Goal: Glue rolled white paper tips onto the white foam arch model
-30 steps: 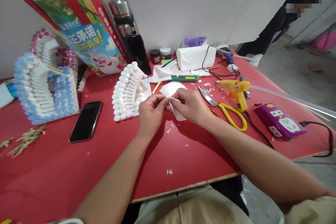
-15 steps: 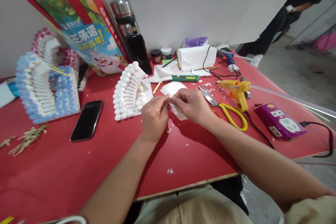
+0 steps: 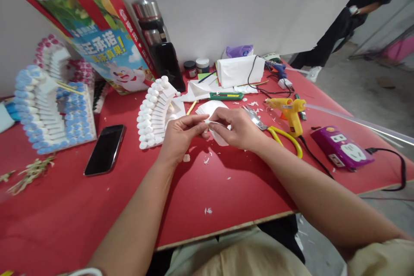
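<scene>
Small white paper piece (image 3: 219,138), thin, smooth and pale, pinched between left hand (image 3: 183,134) and right hand (image 3: 237,128), white-tipped fan-shaped model (image 3: 153,114) to left on red bench (image 3: 207,194).

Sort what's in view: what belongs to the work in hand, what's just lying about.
In the work, or likely so:
- white paper pinched by right hand, left hand beside it
- paper stack
- white fan-shaped piece
- yellow glue gun
- shears

Apparently just lying about:
- flat-lying phone
- shopping bag
- steel-topped flask
</scene>
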A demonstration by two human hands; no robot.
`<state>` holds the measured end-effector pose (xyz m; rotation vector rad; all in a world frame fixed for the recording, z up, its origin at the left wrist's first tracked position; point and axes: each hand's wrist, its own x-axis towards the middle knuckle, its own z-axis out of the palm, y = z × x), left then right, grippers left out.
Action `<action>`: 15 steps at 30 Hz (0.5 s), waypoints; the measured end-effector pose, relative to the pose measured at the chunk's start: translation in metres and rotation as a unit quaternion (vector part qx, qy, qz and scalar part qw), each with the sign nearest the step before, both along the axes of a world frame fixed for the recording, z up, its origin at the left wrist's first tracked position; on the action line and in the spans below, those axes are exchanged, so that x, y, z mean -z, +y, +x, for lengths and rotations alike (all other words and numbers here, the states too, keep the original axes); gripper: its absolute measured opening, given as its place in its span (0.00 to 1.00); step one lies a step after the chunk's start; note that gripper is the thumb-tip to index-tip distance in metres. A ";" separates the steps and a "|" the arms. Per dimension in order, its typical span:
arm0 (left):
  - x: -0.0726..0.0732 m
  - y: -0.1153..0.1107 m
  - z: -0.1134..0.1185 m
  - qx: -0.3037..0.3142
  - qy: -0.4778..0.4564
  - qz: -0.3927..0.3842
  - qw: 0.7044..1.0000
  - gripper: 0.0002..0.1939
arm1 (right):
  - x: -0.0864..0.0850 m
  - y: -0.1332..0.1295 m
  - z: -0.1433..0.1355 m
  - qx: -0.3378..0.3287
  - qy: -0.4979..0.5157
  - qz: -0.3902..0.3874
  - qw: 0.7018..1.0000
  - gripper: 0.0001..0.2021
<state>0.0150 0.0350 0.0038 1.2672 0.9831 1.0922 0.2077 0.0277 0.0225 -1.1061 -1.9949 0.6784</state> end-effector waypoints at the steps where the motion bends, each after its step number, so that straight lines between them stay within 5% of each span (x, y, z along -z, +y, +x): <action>1: 0.001 0.000 -0.001 0.005 -0.002 -0.008 1.000 0.14 | 0.000 0.000 0.000 0.001 -0.006 0.012 1.000 0.06; 15: -0.002 -0.002 0.004 -0.007 0.029 0.032 0.999 0.09 | 0.001 0.004 0.001 0.036 0.017 -0.045 0.998 0.10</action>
